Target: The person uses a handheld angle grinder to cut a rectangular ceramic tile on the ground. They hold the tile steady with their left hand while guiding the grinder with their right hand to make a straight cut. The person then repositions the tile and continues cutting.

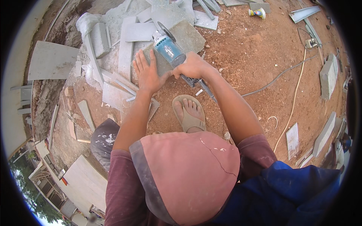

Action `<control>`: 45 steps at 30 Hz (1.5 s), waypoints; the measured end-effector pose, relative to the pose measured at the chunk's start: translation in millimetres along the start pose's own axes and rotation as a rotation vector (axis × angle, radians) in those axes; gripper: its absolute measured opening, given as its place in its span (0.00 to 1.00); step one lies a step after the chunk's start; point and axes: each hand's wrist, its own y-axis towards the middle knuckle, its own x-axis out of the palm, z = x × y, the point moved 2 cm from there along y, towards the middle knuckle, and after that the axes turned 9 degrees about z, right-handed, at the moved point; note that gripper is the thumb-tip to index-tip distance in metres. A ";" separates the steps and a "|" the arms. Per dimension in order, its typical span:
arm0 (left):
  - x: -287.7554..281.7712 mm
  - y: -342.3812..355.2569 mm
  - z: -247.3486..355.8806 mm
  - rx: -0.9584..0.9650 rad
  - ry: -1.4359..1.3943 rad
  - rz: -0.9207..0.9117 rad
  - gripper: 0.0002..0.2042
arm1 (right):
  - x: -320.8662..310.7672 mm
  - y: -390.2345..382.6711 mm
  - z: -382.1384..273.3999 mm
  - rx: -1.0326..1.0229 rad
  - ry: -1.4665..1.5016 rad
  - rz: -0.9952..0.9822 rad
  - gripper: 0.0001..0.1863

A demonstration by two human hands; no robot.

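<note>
My right hand is wrapped round the body of a teal and black angle grinder, whose disc sits at its upper left end over a grey stone slab. My left hand is just left of the tool, fingers spread at the slab's lower left, its thumb reaching toward my right hand. A grey cord runs off to the right. My sandalled foot stands below the tool on the red soil.
Slab offcuts and strips lie piled at upper left beside white plastic. A socket box with cables is at upper right, near a small container. A stone block and loose strips lie to the right.
</note>
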 end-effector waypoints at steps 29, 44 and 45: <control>-0.6 -0.9 2.4 -0.021 0.008 0.003 0.61 | 0.3 -11.1 5.7 -0.002 -0.025 -0.006 0.25; 3.4 -1.9 -1.2 0.005 -0.001 0.024 0.62 | 0.5 -4.9 3.2 -0.004 -0.008 0.008 0.24; 3.2 -1.8 -1.1 0.009 -0.005 0.028 0.62 | 0.7 -5.0 3.8 0.002 -0.010 0.011 0.24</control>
